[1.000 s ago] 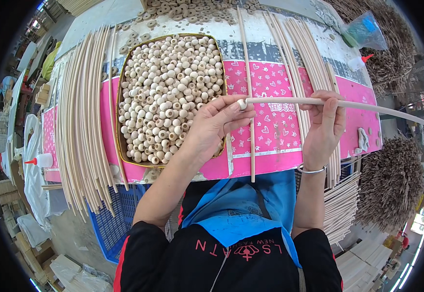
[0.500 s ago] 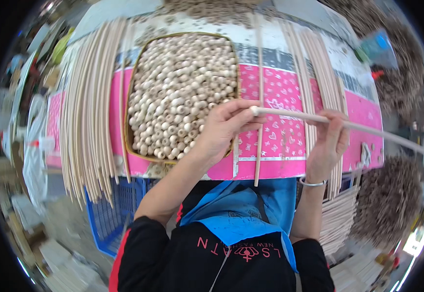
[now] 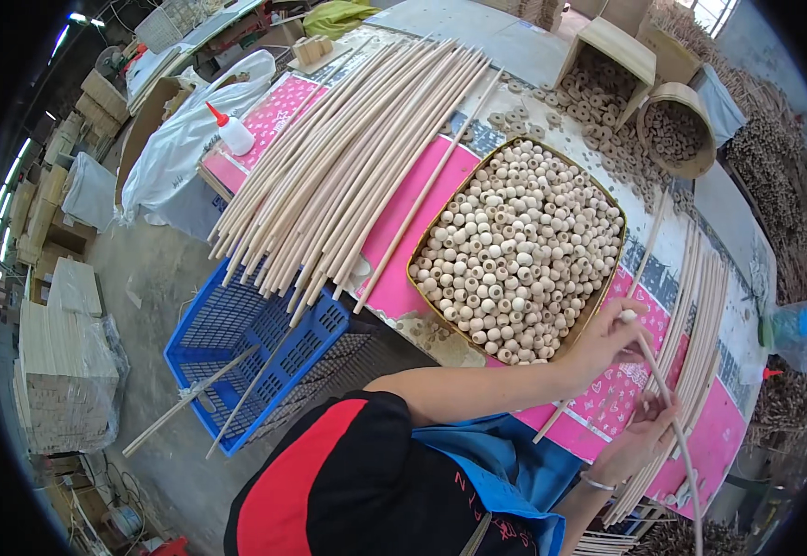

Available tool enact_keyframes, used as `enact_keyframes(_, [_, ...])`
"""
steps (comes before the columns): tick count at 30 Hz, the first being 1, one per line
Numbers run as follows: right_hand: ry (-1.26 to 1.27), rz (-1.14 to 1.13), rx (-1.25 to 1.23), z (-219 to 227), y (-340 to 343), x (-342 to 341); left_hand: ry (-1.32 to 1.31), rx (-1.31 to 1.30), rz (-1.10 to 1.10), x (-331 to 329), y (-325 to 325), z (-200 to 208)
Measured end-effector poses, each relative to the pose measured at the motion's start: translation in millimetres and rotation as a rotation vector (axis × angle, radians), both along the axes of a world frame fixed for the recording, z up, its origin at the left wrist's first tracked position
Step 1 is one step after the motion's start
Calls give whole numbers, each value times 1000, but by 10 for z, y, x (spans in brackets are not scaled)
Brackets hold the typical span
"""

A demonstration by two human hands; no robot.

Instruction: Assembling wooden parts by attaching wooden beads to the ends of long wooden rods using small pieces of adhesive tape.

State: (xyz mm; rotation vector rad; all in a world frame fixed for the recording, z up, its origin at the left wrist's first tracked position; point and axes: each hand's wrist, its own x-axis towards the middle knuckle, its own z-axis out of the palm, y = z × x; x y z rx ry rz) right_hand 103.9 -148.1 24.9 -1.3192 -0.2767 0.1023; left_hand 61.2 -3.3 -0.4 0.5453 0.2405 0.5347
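1. Left hand (image 3: pixel 598 347): fingers pinching a pale bead (image 3: pixel 628 316) at one end of a wooden rod (image 3: pixel 684 447).
2. Right hand (image 3: pixel 633 445): fingers closed around the rod.
3. Rod: held above the surface (image 3: pixel 394 292), toward its near right corner.
4. Bead-filled tray (image 3: pixel 414 275): by the near edge.

Bends the left arm (image 3: pixel 477 383) across the front of the torso (image 3: pixel 413 496), pinching with gathered fingers (image 3: pixel 618 308) of the left hand (image 3: pixel 600 343). Slants the right forearm (image 3: pixel 583 507) up from below, gripping with curled fingers of the right hand (image 3: pixel 635 443). Has both hands near each other yet not touching, with the left higher in view.
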Motion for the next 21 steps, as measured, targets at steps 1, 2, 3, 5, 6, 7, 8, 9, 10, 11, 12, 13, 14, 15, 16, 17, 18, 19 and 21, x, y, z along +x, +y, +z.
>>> enact_keyframes(1, [37, 115, -5, 26, -22, -38, -52, -24, 27, 29, 48, -6])
enact_keyframes(2, [122, 133, -168, 106, -134, -89, -57, 14, 38, 37, 101, -12])
enact_keyframes(3, [-10, 191, -364, 216, -320, -180, -56, 45, 33, 25, 172, -18])
enact_keyframes(5, [-422, 52, -626, 415, -684, -314, -27, 111, 44, -21, 302, -2])
enact_keyframes(6, [-845, -91, -806, 500, -832, -249, -21, 154, 34, -56, 377, 13])
enact_keyframes(7, [-1290, -248, -989, 557, -986, -170, 10, 147, 57, -76, 442, 39])
enact_keyframes(8, [-1029, -54, -1089, 624, -1199, -153, -12, 143, 55, -96, 507, 69])
enact_keyframes(9, [-993, 0, -1187, 608, -1357, -107, -28, 128, 43, -109, 562, 93])
enact_keyframes(10, [-957, 54, -1280, 544, -1508, -89, -29, 179, 58, -124, 622, 110])
enact_keyframes(11, [-591, 39, -1217, 431, -1654, -136, -20, 207, 76, -120, 669, 130])
enact_keyframes(12, [-574, 42, -1186, 303, -1781, -172, -8, 219, 67, -118, 702, 143])
enact_keyframes(13, [-554, 40, -1156, 168, -1883, -177, 39, 245, 47, -104, 715, 160])
enact_keyframes(14, [-767, 66, -1017, 41, -1953, -150, 39, 269, 22, -87, 713, 179])
enact_keyframes(15, [-746, 17, -1042, -104, -2011, -204, 15, 298, -6, -64, 698, 208])
enact_keyframes(16, [-789, -43, -1016, -222, -2048, -256, 7, 256, -22, -25, 651, 243])
enact_keyframes(17, [-651, -64, -994, -319, -2079, -352, 27, 303, 1, 13, 630, 283])
enact_keyframes(18, [-503, -72, -1062, -361, -2121, -461, 0, 347, 9, 63, 589, 338])
enact_keyframes(19, [-522, -42, -996, -418, -2119, -519, -16, 362, 6, 112, 514, 398])
enact_keyframes(21, [-263, -10, -946, -418, -2201, -715, -23, 436, -39, 186, 377, 537])
